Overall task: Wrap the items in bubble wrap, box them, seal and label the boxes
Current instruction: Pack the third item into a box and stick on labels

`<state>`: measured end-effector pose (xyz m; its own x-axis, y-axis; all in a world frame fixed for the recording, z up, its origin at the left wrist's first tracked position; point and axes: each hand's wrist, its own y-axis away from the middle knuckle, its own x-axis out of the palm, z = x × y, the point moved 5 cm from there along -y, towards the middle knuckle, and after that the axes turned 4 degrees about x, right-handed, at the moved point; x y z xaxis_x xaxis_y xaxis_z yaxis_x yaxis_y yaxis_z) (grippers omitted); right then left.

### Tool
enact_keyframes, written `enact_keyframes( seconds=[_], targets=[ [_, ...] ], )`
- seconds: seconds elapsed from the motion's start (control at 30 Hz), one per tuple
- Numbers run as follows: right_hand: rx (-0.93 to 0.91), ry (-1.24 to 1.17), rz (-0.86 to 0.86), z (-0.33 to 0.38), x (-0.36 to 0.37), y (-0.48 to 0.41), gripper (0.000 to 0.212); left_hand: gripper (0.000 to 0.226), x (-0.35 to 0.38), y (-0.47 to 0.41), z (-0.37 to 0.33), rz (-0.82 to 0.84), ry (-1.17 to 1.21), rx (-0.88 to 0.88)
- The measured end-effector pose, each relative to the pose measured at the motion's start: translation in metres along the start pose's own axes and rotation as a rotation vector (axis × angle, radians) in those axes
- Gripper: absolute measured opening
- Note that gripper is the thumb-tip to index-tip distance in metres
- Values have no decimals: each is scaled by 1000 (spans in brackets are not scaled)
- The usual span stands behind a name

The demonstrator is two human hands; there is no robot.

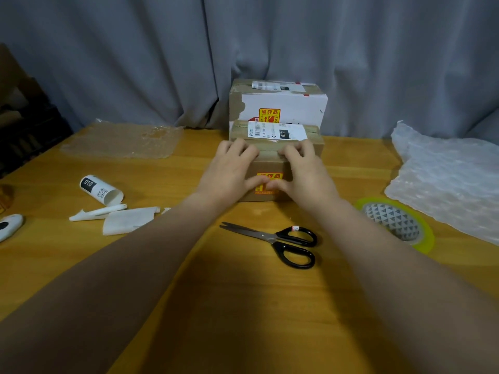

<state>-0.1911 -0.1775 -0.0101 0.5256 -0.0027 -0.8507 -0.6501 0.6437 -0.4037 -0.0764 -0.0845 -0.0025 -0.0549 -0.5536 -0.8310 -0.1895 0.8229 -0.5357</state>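
Note:
A small brown cardboard box (272, 164) stands in the middle of the table, with a white shipping label (278, 132) on its top and a yellow fragile sticker (270, 176) on its near face. My left hand (232, 168) and my right hand (302, 171) lie over the box's front top edge, fingers on the top and thumbs pressing the sticker. Behind it stands a larger white and brown box (280, 103) with its own label and yellow sticker.
Black-handled scissors (280, 241) lie in front of the box. A yellow-green tape roll (397, 222) and bubble wrap (445, 179) are at the right. At the left lie a label roll (101, 190), peeled backing paper (121, 218), another bubble wrap sheet (121, 141) and a white device (8, 226).

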Motion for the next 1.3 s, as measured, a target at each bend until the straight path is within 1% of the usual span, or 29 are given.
enact_keyframes(
  seconds=[0.13,0.3,0.37,0.43,0.53,0.6,0.67,0.73,0.8,0.83,0.9,0.93,0.97,1.0,1.07,1.1,1.13,1.17,1.23,1.3],
  targets=[
    [25,-60,-27,1,-2,0,43,45,-5,-1,1,39,26,6],
    [29,-39,-32,14,-6,15,40,44,-14,10,-5,65,-7,18],
    [5,-36,-35,22,-8,24,44,45,-22,22,-4,31,-22,24],
    [-8,13,-25,32,-7,32,54,48,-29,33,-4,11,-33,22],
    [20,159,-7,44,1,38,73,62,-26,42,-7,87,-102,25],
    [30,203,3,48,2,38,78,64,-23,42,-9,124,-156,34],
    [15,207,18,48,-1,38,71,56,-24,39,-8,138,-173,54],
    [-3,219,25,49,-7,37,58,43,-32,35,-4,133,-112,57],
    [36,292,47,52,-10,35,49,32,-43,39,2,116,-55,64],
    [72,355,65,55,-12,34,49,30,-49,43,7,90,-45,59],
    [107,475,51,67,-17,32,57,36,-65,57,27,27,-71,-9],
    [84,496,5,75,-20,33,61,41,-72,66,42,17,-113,-81],
    [39,481,-54,84,-21,34,62,45,-77,76,61,44,-173,-179],
    [-14,440,-103,94,-21,36,60,50,-82,86,80,103,-245,-300],
    [-100,348,-123,112,-16,40,51,63,-86,107,119,285,-344,-559],
    [-131,316,-109,121,-11,42,47,69,-86,117,136,371,-342,-663],
    [-158,292,-93,128,-5,44,46,71,-82,125,149,433,-305,-730],
    [-182,269,-84,134,0,46,45,69,-77,131,159,456,-235,-768],
    [-216,211,-81,142,9,50,43,57,-67,137,170,393,-61,-807],
    [-232,143,-83,143,15,55,40,45,-62,135,170,273,2,-792]
  ],
)
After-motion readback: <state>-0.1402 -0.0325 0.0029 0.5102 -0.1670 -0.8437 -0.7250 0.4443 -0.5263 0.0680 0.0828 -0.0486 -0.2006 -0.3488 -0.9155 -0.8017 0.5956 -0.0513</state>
